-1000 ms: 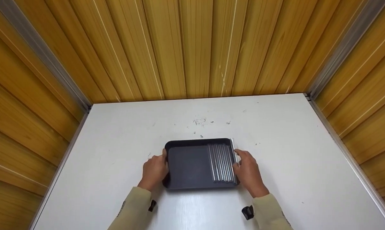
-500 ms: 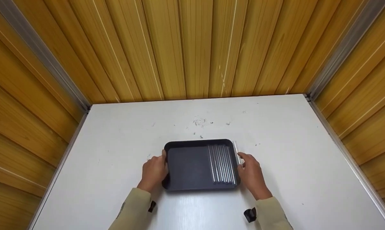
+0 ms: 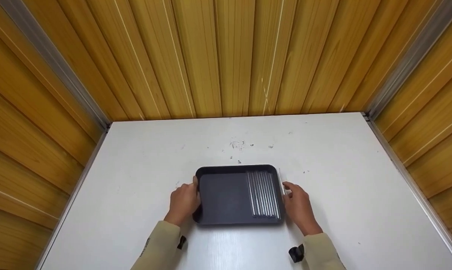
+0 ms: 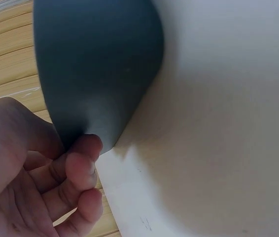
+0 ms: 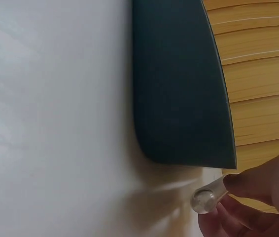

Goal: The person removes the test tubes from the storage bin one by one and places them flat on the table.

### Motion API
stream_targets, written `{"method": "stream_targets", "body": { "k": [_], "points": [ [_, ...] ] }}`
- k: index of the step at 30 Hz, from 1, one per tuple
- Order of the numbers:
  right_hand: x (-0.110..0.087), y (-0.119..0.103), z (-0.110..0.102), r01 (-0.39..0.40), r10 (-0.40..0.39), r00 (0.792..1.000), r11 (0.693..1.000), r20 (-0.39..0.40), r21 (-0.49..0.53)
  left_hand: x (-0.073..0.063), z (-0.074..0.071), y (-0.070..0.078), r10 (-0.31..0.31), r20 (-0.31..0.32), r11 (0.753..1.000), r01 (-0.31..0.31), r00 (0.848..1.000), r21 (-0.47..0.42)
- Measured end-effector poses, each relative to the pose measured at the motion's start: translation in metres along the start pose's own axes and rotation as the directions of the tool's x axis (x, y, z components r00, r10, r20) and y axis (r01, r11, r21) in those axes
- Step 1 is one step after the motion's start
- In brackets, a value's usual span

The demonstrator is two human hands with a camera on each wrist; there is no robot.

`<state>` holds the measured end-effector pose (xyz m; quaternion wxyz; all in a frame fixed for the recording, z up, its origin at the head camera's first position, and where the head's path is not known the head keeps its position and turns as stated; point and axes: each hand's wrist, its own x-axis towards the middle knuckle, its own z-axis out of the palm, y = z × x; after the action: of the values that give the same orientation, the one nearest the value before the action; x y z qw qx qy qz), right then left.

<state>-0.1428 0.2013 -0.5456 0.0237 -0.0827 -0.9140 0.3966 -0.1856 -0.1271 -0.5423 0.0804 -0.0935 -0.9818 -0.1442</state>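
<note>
A dark grey rectangular tray (image 3: pixel 222 197) stands on the white table, held at its left rim by my left hand (image 3: pixel 183 199). In the left wrist view, thumb and fingers pinch the tray wall (image 4: pixel 97 74). Several clear test tubes (image 3: pixel 264 195) lie side by side along the right part of the tray. My right hand (image 3: pixel 298 204) pinches one more clear test tube (image 5: pixel 204 201) between thumb and fingers. That tube is outside the tray, just right of its right wall, with its rounded end showing in the right wrist view.
The white table (image 3: pixel 334 157) has small dark marks behind the tray. Yellow wood-look panels (image 3: pixel 229 56) rise at the back and both sides, with grey metal strips at the corners.
My right hand has moved from above the tray's right rim to just outside it, slightly right and nearer me, with the test tube. My left hand keeps holding the tray.
</note>
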Motion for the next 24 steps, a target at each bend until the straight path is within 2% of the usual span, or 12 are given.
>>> {"method": "stream_targets", "body": {
  "k": [8,16,24],
  "points": [
    [0.004,0.010,0.002,-0.004,0.004,1.000,1.000,0.022,0.020,0.001,0.000,0.003,-0.024,0.017,1.000,0.024,1.000,0.019],
    [0.006,0.012,0.002,-0.002,0.002,1.000,1.000,0.023,0.030,0.002,0.001,0.003,0.001,-0.008,1.000,0.000,1.000,0.022],
    [0.006,0.012,0.005,0.008,-0.009,1.000,0.999,0.030,0.037,0.002,0.002,0.002,-0.003,-0.012,0.999,0.003,1.000,0.034]
  ]
}}
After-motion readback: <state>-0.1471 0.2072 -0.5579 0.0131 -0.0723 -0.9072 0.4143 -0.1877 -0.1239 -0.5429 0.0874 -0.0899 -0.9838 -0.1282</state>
